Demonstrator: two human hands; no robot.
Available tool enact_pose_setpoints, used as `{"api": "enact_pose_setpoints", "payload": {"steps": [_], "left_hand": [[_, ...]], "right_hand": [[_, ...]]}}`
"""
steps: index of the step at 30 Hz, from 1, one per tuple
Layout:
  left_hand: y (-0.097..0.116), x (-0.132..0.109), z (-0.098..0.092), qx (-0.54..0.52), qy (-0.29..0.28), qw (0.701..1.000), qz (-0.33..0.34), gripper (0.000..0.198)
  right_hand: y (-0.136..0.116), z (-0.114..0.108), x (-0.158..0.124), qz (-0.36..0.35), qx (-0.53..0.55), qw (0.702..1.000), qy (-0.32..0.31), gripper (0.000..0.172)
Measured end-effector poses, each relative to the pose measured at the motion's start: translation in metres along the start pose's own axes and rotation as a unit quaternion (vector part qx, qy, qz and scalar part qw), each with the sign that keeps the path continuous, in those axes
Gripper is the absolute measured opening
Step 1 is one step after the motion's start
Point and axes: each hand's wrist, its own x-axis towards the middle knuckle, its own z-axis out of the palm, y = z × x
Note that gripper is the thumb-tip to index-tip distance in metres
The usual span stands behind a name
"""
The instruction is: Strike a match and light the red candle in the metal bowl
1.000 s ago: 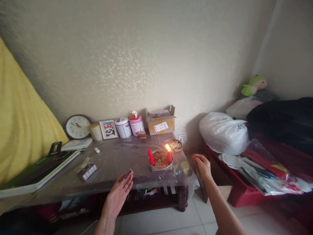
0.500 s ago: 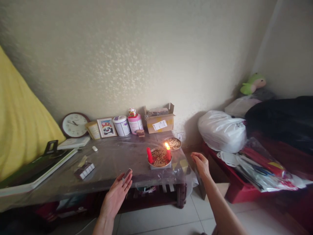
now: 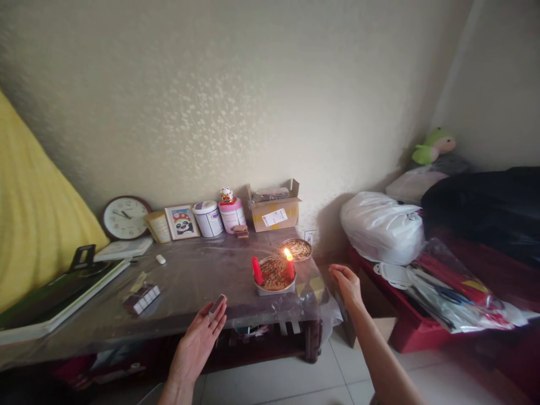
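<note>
- The left hand (image 3: 198,343) is raised just in front of the near edge of the low table (image 3: 189,281), palm turned inward, with a small flat box (image 3: 217,305) pinched between thumb and fingertips.
- The right hand (image 3: 348,284) hangs off the table's right end, fingers loosely curled and holding nothing, near the plastic sheet that drapes over that corner.
- Between the two hands, close to the near right corner, stands a round metal tin (image 3: 274,275) filled with a brownish, grainy mass; what it is cannot be told.
- Two red candles stand in that tin: the unlit candle (image 3: 256,270) on its left side and the lit candle (image 3: 289,265) on its right, with a small flame.
- Just behind the tin sits a shallow dish (image 3: 296,249) holding many thin pale sticks.
- Toward the left, a small dark pack (image 3: 140,297) with white segments lies on the plastic-covered top.
- Along the wall stand a white tub (image 3: 206,218) and a pink tub (image 3: 232,214), both lidded, the pink one with a little figurine on top.
- Beside them an open cardboard box (image 3: 274,212) holds a wrapped, silvery bundle.
- At the far left of the row lean a round clock (image 3: 122,217) and a framed panda picture (image 3: 181,221).
</note>
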Motion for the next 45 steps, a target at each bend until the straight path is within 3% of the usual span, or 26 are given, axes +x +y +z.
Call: {"api": "enact_pose_setpoints", "payload": {"steps": [13, 33, 45], "left_hand": [[-0.002, 0.0, -0.002, 0.011, -0.021, 1.0, 0.002, 0.031], [-0.003, -0.004, 0.004, 0.023, 0.01, 1.0, -0.014, 0.029], [-0.005, -0.002, -0.002, 0.036, 0.025, 0.999, -0.022, 0.03]], "right_hand": [[-0.003, 0.001, -0.002, -0.007, 0.002, 1.0, -0.006, 0.026], [-0.022, 0.006, -0.012, 0.005, 0.033, 0.999, -0.011, 0.03], [-0.022, 0.009, -0.015, 0.026, 0.033, 0.999, -0.013, 0.03]]}}
